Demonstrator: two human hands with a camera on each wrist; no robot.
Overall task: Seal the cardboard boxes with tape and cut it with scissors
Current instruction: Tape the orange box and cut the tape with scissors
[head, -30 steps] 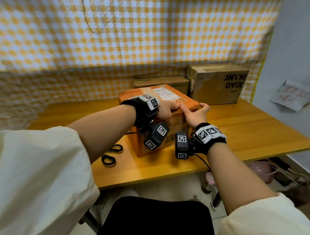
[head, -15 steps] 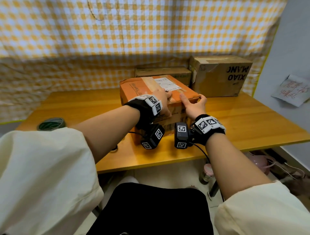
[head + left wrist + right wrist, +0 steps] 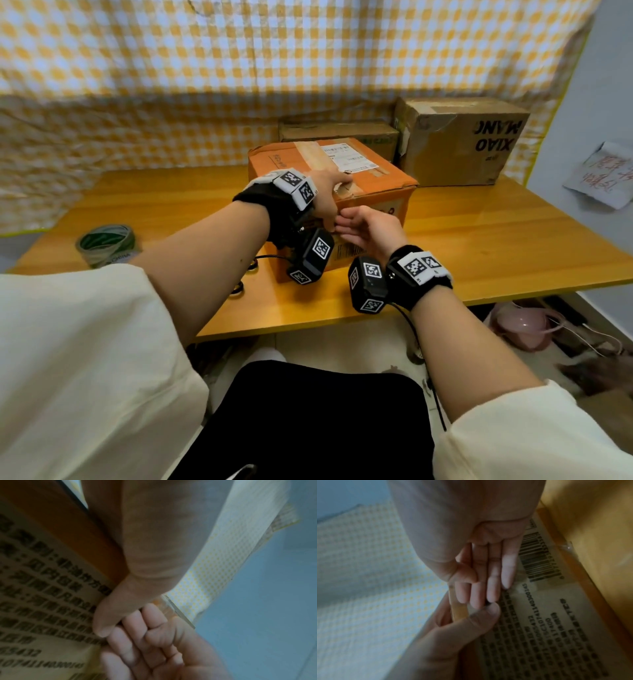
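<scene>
An orange cardboard box [image 3: 387, 180] with a white shipping label and clear tape along its top stands mid-table. My left hand [image 3: 325, 198] lies over its near top edge, fingers flat on the lid and thumb [image 3: 109, 615] pressed down the printed front label [image 3: 42, 601]. My right hand [image 3: 363, 229] is beside that thumb, its straight fingers [image 3: 481, 588] laid against the front face [image 3: 539, 615]. Neither hand holds anything. A tape roll [image 3: 106, 243] with a green core sits at the table's left. The black scissors [image 3: 239, 286] lie behind my left forearm; only handle loops show.
Two brown boxes stand at the back: a low one [image 3: 339, 133] and a taller printed one [image 3: 459, 144]. The wooden table [image 3: 496, 246] extends bare to the right. A checked cloth hangs behind. A pink object [image 3: 520, 325] and cables lie on the floor at the right.
My right hand has left the box's top right edge and come down onto the front face beside the left thumb. The left hand slid toward the near edge. The tape roll came into view.
</scene>
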